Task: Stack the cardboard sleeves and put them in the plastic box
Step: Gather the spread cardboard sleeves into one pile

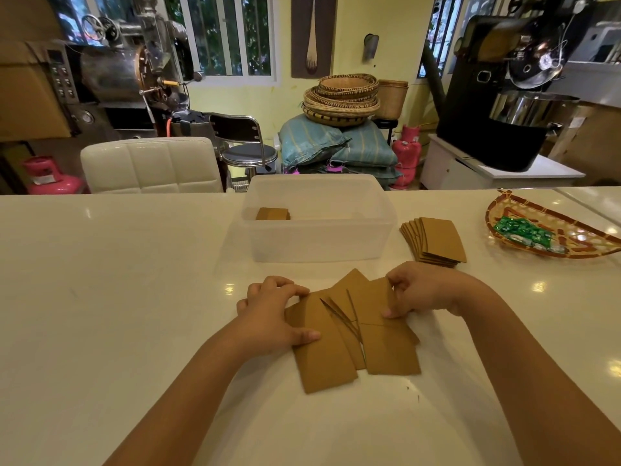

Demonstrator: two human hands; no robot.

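Head view, plastic box (386, 227) holding sleeve stack (273, 213)

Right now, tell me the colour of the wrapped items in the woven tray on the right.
Green, shiny wrappers, lying in the woven tray; the head view shows them.

No text, label, brand or number can be read on anything in view.
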